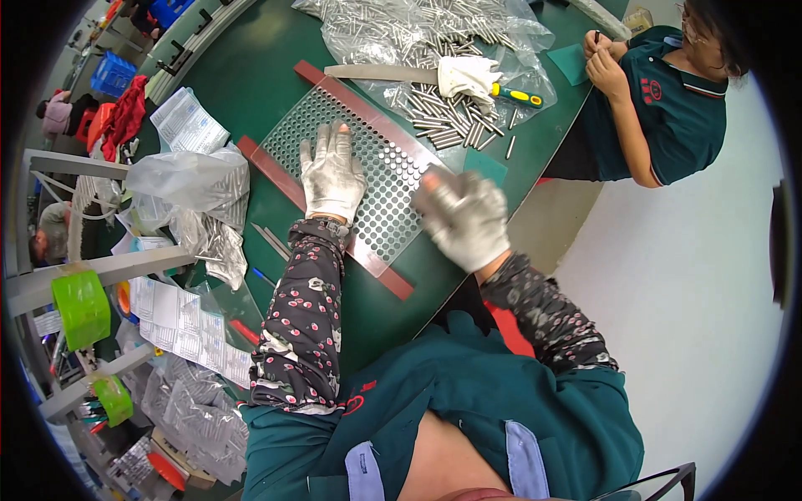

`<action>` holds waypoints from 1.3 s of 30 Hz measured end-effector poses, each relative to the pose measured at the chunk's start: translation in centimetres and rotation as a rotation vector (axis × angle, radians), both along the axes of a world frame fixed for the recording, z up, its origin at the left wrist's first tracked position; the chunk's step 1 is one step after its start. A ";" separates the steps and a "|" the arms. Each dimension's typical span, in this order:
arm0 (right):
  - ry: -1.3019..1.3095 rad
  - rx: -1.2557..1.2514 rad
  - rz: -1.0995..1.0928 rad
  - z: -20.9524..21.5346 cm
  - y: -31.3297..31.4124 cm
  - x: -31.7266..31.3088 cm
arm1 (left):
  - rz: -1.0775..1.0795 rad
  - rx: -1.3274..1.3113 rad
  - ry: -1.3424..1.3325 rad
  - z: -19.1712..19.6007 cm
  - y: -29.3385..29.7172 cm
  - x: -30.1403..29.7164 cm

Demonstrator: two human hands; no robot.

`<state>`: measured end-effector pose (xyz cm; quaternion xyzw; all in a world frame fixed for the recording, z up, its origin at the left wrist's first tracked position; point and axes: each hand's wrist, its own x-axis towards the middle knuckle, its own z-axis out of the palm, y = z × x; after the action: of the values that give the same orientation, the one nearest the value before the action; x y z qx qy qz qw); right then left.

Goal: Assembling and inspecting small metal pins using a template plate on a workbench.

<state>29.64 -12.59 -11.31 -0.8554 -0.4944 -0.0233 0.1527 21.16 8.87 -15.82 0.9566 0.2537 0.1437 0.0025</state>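
Green table [266,63]: perforated plate [386,199], loose metal pins [447,127], clear plastic bag [355,35], papers [190,121].

Green tabletop [259,50], grey metal frame [125,269] at left, beige floor [547,221] beside a broad white expanse [668,275].

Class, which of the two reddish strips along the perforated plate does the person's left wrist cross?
The nearer strip, which passes below the wrist of the left hand; the farther strip lies on the metal pins' side, uncrossed by either wrist.
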 end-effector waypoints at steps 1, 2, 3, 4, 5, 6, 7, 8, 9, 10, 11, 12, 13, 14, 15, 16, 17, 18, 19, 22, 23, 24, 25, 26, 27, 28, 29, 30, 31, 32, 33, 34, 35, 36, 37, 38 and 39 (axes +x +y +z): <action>-0.038 0.003 0.066 -0.3 0.3 -0.7 | -0.002 0.005 -0.012 0.1 -0.1 0.0; -0.034 0.007 0.061 -0.5 0.5 0.2 | -0.005 0.011 -0.022 0.2 0.0 -0.1; -0.016 -0.074 -0.172 -0.7 0.7 2.4 | -0.010 0.015 -0.018 0.3 0.1 -0.1; 0.000 -0.158 -0.404 -0.6 0.7 4.2 | 0.006 0.017 -0.017 0.7 -0.2 0.2; -0.003 -0.151 -0.413 -0.3 0.6 5.0 | 0.023 0.020 -0.016 1.0 -0.3 0.4; -0.012 -0.041 -0.320 -1.0 0.5 3.4 | 0.018 0.021 -0.015 0.8 -0.2 0.3; -0.015 -0.028 -0.137 -0.5 1.0 1.4 | 0.008 0.029 -0.016 0.5 -0.1 0.1; -0.021 -0.015 0.040 0.2 1.4 -0.2 | -0.008 0.037 -0.018 0.4 -0.1 0.0; -0.026 -0.069 0.021 -0.4 1.4 -0.6 | -0.018 0.042 -0.033 0.3 -0.1 -0.1; -0.017 -0.057 -0.070 -1.0 1.4 0.9 | -0.028 0.048 -0.036 0.6 0.1 0.1; -0.027 -0.063 -0.209 -0.8 1.8 2.9 | -0.014 0.049 -0.042 0.5 0.2 -0.1; -0.036 -0.078 -0.355 -0.3 1.7 3.9 | -0.007 0.042 -0.048 0.6 0.0 -0.4; -0.076 -0.012 -0.286 -0.6 1.8 3.3 | 0.001 0.021 -0.023 0.8 0.0 -0.4; -0.121 0.049 -0.218 -0.8 1.7 2.5 | -0.006 0.020 -0.025 0.6 -0.1 -0.1; -0.104 0.041 -0.068 -0.8 1.9 0.9 | -0.013 0.018 -0.014 0.4 -0.1 0.0; -0.083 0.036 0.083 -0.7 2.2 -0.5 | -0.020 0.020 0.000 0.4 0.0 -0.1; -0.037 0.029 0.069 -1.6 2.1 0.0 | -0.016 0.015 0.007 0.3 0.0 0.0; -0.066 -0.010 -0.071 -2.5 1.8 1.4 | -0.022 0.018 0.008 0.2 0.1 0.3; -0.045 -0.061 -0.207 -1.4 2.2 3.2 | -0.030 0.024 -0.015 0.5 0.1 0.0; -0.136 0.094 -0.201 -3.0 2.6 2.4 | -0.054 0.039 -0.043 0.3 0.1 -0.2; -0.106 0.099 -0.047 -1.8 2.9 0.7 | -0.041 0.034 -0.021 0.3 0.1 -0.2; -0.076 0.105 0.106 -0.7 3.3 -0.4 | -0.027 0.028 0.000 0.2 0.1 -0.3; -0.062 0.089 0.064 -1.4 3.3 0.4 | -0.013 0.018 -0.005 0.1 0.2 -0.3; -0.274 0.162 -0.106 -2.4 3.4 1.3 | -0.016 0.024 -0.004 0.3 0.1 -0.2; -0.272 0.168 -0.110 -2.9 3.2 2.4 | -0.038 0.032 -0.024 0.6 0.0 -0.1; -0.205 0.093 -0.216 -1.7 3.4 3.0 | -0.057 0.037 -0.038 0.8 0.0 -0.5; -0.150 0.019 -0.329 -0.9 3.4 3.8 | -0.082 0.071 -0.051 0.4 0.0 -0.3; -0.190 0.191 -0.289 -5.8 3.9 2.0 | -0.090 0.076 -0.057 0.2 0.0 -0.1; -0.119 0.115 -0.120 -4.0 4.1 0.3 | -0.064 0.056 -0.031 -0.1 0.0 -0.2; -0.051 0.044 0.049 -1.5 4.3 -0.8 | -0.036 0.044 -0.007 0.0 0.1 -0.5; 0.005 -0.022 0.000 -1.3 4.3 0.2 | -0.031 0.036 -0.014 -0.4 0.4 -0.7; 0.031 0.017 -0.420 -5.4 4.9 1.4 | -0.048 0.039 -0.021 0.0 0.1 0.1; 0.038 0.013 -0.414 -4.1 4.8 2.0 | -0.053 0.037 -0.027 0.3 0.1 -0.2; -0.014 -0.010 -0.361 -2.4 4.5 2.7 | -0.057 0.036 -0.033 0.5 0.0 -0.6; -0.073 -0.022 -0.308 -1.2 4.6 3.3 | -0.081 0.061 -0.064 0.0 0.4 -0.9; -0.162 0.189 -0.222 -2.5 5.2 1.5 | -0.090 0.058 -0.069 -0.2 0.2 -0.6; -0.145 0.131 -0.118 -3.1 4.4 0.4 | -0.069 0.038 -0.038 -0.4 0.0 -0.2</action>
<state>30.06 -8.14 -14.41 -0.8671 -0.4506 -0.1264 0.1706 20.97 8.87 -16.19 0.9617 0.2176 0.1665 -0.0057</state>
